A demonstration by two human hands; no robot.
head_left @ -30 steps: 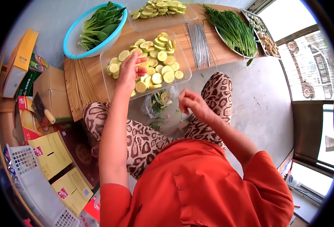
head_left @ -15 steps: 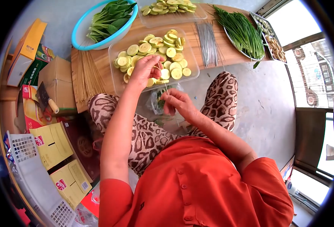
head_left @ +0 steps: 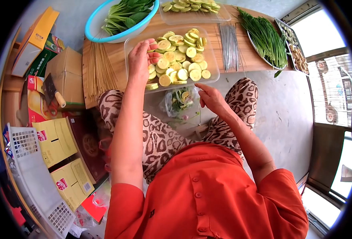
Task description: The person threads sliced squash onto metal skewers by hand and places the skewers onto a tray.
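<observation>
My left hand (head_left: 139, 59) is over the left side of a clear plastic tray (head_left: 212, 59), fingers loosely spread, with no slice visible in them. Round pale-green zucchini slices (head_left: 177, 55) fill much of this tray. Just below the tray's front edge, my right hand (head_left: 212, 98) has its thumb and fingers closed together; anything thin between them is too small to make out. Under that edge, on the floor, sits a clear plastic bag (head_left: 180, 99) with green scraps. A fan of thin bamboo skewers (head_left: 98, 71) lies left of the tray, and thin metal skewers (head_left: 229, 44) lie right of it.
Leafy greens (head_left: 126, 16) fill a blue-rimmed basin (head_left: 89, 30). A second slice tray (head_left: 223, 16), a plate of chives (head_left: 263, 36) and a tray of small pieces (head_left: 297, 57) line the table's back and right. A cleaver (head_left: 54, 91) rests by a cardboard box (head_left: 66, 75) at left.
My left hand has moved left across the tray and its fingers have loosened. The right hand has moved right and up; the thin stick seen there earlier no longer shows. The view has shifted slightly.
</observation>
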